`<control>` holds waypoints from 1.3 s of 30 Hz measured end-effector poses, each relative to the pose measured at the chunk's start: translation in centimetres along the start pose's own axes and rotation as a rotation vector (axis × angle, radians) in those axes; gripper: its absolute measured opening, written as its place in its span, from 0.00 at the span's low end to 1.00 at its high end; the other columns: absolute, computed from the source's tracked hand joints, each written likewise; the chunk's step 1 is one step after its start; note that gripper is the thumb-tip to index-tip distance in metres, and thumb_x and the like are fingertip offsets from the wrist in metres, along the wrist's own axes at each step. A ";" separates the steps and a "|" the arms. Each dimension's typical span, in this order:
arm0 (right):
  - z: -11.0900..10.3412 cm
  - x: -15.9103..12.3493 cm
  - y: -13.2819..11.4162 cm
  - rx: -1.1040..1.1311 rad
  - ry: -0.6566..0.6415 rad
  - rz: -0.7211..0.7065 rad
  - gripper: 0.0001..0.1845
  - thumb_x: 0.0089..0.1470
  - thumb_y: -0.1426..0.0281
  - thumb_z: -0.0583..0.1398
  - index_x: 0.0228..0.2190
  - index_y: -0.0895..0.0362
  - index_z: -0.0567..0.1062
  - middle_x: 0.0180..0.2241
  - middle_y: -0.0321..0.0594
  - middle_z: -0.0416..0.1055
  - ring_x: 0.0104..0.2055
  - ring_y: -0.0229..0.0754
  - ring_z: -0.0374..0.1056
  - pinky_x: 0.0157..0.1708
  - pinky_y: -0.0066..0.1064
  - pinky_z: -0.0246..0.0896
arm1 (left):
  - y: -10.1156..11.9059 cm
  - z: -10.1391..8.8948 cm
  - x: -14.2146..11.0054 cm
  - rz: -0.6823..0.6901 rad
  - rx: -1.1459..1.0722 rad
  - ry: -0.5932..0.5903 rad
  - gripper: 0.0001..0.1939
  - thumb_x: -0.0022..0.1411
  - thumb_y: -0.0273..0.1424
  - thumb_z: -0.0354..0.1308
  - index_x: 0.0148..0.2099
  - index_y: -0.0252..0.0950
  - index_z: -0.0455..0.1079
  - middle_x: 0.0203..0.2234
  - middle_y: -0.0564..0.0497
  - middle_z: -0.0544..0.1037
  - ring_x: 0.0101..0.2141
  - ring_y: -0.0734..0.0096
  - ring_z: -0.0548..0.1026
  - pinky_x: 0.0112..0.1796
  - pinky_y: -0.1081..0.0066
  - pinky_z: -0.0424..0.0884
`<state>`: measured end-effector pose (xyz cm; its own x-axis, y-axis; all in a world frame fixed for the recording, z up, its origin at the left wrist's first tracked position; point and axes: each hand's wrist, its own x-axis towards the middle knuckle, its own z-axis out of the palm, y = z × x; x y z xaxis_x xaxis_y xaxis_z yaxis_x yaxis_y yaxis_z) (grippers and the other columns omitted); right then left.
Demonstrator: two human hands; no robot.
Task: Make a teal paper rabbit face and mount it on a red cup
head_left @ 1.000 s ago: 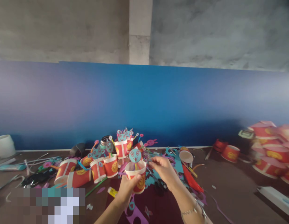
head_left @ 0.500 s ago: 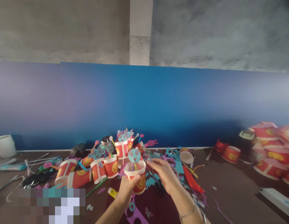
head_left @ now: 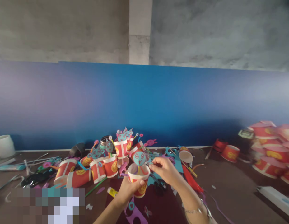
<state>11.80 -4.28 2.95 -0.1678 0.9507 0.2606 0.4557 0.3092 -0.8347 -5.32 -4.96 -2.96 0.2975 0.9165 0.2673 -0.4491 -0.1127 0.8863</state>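
My left hand (head_left: 129, 192) is wrapped round a red and white paper cup (head_left: 142, 185) with a yellow emblem, held upright above the table. Out of the cup's mouth rises a light blue paper face (head_left: 139, 158) with drawn eyes, on a stick. Just right of that face is my right hand (head_left: 161, 168), thumb and forefinger pinched together. Whatever sits between those fingertips is too small to name. Left of the held cup stands a similar red cup (head_left: 110, 166) bearing its own blue paper face (head_left: 109, 147).
More decorated cups (head_left: 66, 171) crowd the left and centre. Purple paper scraps (head_left: 137, 214), a yellow glue stick (head_left: 112, 192) and a red pointed object (head_left: 192, 180) lie about. A stack of red cups (head_left: 270, 151) stands at right, a white box (head_left: 276, 199) before it.
My left hand has moved the cup slightly right and down. The paper face has shifted right with it. My right hand remains pinched beside the face.
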 end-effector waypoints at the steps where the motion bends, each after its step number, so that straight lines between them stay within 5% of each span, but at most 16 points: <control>1: 0.0 0.0 0.0 0.000 0.003 0.006 0.13 0.47 0.67 0.58 0.17 0.59 0.68 0.16 0.29 0.56 0.20 0.32 0.49 0.19 0.24 0.43 | 0.0 0.0 0.0 -0.001 -0.007 0.008 0.30 0.41 0.42 0.69 0.45 0.34 0.69 0.35 0.42 0.78 0.38 0.55 0.75 0.43 0.59 0.67; 7: 0.0 -0.2 -0.6 0.038 -0.032 -0.020 0.19 0.51 0.61 0.57 0.16 0.59 0.73 0.14 0.30 0.56 0.19 0.32 0.49 0.19 0.25 0.42 | 0.4 0.2 0.0 -0.004 -0.050 0.095 0.32 0.39 0.41 0.70 0.47 0.34 0.69 0.42 0.40 0.76 0.46 0.48 0.72 0.47 0.56 0.65; 10: -0.1 -0.4 -0.5 0.081 -0.029 0.006 0.16 0.51 0.59 0.57 0.28 0.58 0.79 0.16 0.32 0.65 0.20 0.36 0.58 0.20 0.27 0.49 | 0.7 0.4 0.1 0.021 -0.067 0.120 0.32 0.39 0.42 0.70 0.47 0.34 0.70 0.42 0.40 0.76 0.46 0.47 0.72 0.48 0.56 0.65; 15: 0.2 -0.4 0.1 0.151 0.019 0.063 0.25 0.50 0.57 0.60 0.46 0.58 0.75 0.37 0.44 0.77 0.39 0.49 0.70 0.38 0.35 0.63 | 0.9 0.4 0.1 0.031 -0.072 0.088 0.31 0.40 0.43 0.69 0.46 0.34 0.70 0.43 0.40 0.76 0.46 0.47 0.71 0.48 0.56 0.65; 18: 0.5 -0.2 -0.3 0.209 0.059 0.069 0.24 0.48 0.58 0.62 0.44 0.58 0.75 0.42 0.46 0.75 0.45 0.50 0.69 0.43 0.36 0.62 | 0.7 0.3 0.0 -0.014 -0.049 0.004 0.32 0.40 0.43 0.70 0.47 0.34 0.69 0.41 0.40 0.76 0.44 0.49 0.73 0.46 0.56 0.66; 29: 0.8 -0.7 -2.1 0.180 0.029 0.025 0.05 0.43 0.72 0.62 0.25 0.59 0.78 0.25 0.36 0.77 0.30 0.43 0.69 0.31 0.28 0.61 | 0.6 0.4 -0.2 -0.100 -0.026 -0.259 0.35 0.41 0.41 0.70 0.51 0.34 0.67 0.44 0.39 0.74 0.45 0.49 0.71 0.45 0.57 0.65; 39: 0.9 -0.6 -2.3 0.193 0.029 0.009 0.08 0.42 0.70 0.63 0.29 0.58 0.79 0.29 0.37 0.78 0.33 0.45 0.71 0.33 0.30 0.63 | 0.4 0.6 -0.4 -0.102 -0.092 -0.211 0.34 0.42 0.40 0.70 0.51 0.34 0.67 0.43 0.40 0.74 0.45 0.50 0.71 0.47 0.57 0.64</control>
<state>10.08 -5.60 4.26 -0.1385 0.9545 0.2643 0.2810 0.2937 -0.9137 -5.16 -5.62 -2.47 0.5106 0.8196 0.2599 -0.4793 0.0204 0.8774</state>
